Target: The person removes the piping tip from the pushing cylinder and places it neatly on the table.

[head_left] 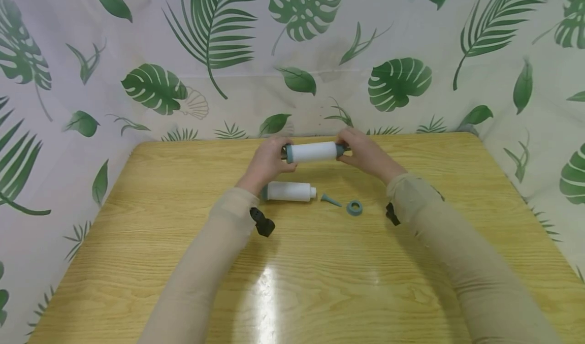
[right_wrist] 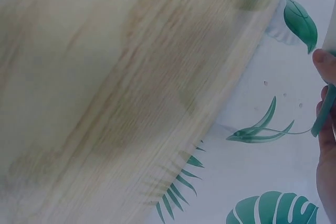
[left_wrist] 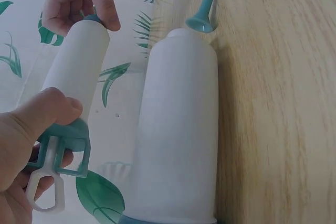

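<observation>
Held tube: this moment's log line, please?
left hand: holds tube, handle end | right hand: holds other end | second tube: on table

head view bright; glare streak on table (head_left: 338,273) just past 6 o'clock, soft shadows by sleeves (head_left: 457,247) at 4 and 7. left wrist dimmer, cool cast; tube (left_wrist: 79,61) and bottle (left_wrist: 176,124) readable, shadow on bottle's 3 o'clock side. right wrist hazy, table smeared, washed out toward 9
</observation>
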Available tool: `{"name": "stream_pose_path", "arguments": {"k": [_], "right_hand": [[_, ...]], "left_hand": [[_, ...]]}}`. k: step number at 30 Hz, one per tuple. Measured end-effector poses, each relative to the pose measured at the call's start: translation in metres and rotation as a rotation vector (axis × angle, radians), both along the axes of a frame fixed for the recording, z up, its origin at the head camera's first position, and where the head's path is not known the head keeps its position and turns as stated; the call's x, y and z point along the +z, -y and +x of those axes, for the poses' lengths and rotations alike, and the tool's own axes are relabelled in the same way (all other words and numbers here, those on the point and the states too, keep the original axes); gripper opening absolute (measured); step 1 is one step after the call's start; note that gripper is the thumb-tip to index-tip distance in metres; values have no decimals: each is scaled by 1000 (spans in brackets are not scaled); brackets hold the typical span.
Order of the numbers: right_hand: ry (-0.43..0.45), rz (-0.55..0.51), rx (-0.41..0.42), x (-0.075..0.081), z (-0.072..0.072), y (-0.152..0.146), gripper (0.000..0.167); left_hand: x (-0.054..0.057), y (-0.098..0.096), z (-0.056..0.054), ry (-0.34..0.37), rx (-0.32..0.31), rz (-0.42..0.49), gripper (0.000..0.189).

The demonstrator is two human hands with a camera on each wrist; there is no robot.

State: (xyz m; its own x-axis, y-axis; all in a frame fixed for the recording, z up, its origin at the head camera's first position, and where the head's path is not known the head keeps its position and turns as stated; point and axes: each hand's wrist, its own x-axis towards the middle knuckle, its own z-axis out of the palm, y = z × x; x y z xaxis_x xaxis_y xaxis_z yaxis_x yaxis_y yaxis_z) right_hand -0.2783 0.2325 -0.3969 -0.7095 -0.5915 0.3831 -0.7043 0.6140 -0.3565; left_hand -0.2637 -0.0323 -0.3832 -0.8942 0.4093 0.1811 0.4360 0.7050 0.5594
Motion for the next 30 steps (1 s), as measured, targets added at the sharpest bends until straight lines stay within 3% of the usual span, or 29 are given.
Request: {"name": "stream_pose_path", "arguments": {"k": [6,10,14,24,30], "right_hand": [[236,8,-68,6,2,-3,64],[413,12,-116,5,1,-6,55],[518,31,-124,2,2,-9,52],[497,-86,-86,-2,3,-9,45],[517,-97,-92,-1,3,-8,63]], "left_hand": [[0,3,-1,18,6,2,47],[-1,4,0,1,0,-3,46],[-3,5,-1,-5,-8,1,47],[-3,8,-1,26,-19,29,47],[-4,9,-1,33,-22,40,46]]}}
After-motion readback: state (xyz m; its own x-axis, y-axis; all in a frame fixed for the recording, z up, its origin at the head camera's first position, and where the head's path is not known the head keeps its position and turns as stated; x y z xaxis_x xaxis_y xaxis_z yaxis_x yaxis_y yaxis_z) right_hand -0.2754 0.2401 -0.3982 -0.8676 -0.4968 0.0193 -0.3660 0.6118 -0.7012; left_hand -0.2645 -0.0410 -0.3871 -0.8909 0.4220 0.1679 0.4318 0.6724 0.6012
